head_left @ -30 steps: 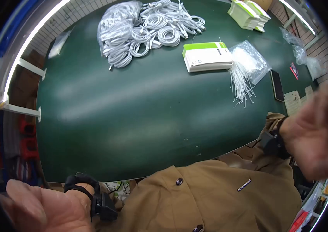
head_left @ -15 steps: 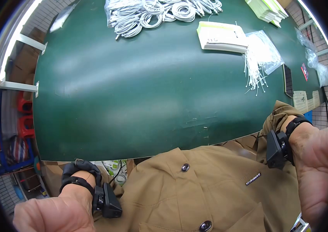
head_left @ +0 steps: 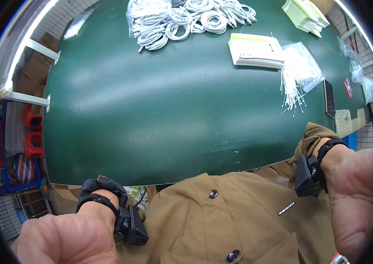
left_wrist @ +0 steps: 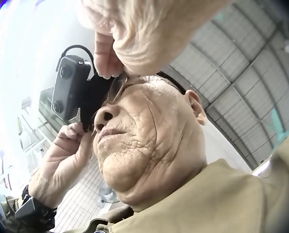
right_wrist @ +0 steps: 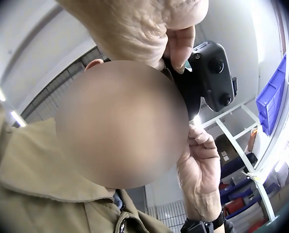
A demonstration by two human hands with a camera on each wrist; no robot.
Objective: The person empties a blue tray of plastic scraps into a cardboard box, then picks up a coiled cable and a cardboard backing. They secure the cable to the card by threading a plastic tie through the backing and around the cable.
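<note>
Both hands are raised to the black head camera [left_wrist: 70, 87] [right_wrist: 215, 75], one at each side. The left hand [head_left: 70, 237] [left_wrist: 149, 34] [right_wrist: 200, 167] has curled fingers against the camera's dark mount [left_wrist: 92, 97] [right_wrist: 187, 90]. On the other side the right hand [head_left: 358, 193] [left_wrist: 62, 165] [right_wrist: 139, 29] grips the mount with bent fingers. In the head view only palms and wrists show, at the lower left and right edges; the fingertips are out of that view. Part of each grip is hidden behind the near hand in the wrist views.
On the green table [head_left: 151, 110] lie coiled white cables [head_left: 177, 22], a stack of white and green cards [head_left: 257, 52], white ties [head_left: 292, 90], a clear bag [head_left: 307, 66] and a phone [head_left: 329, 99]. More green-edged cards [head_left: 305, 15] stand at the back right.
The head view has tilted lower and swung, so the table's items sit higher and further right. The right hand has come in closer to the head, and its blurred motion has stopped.
</note>
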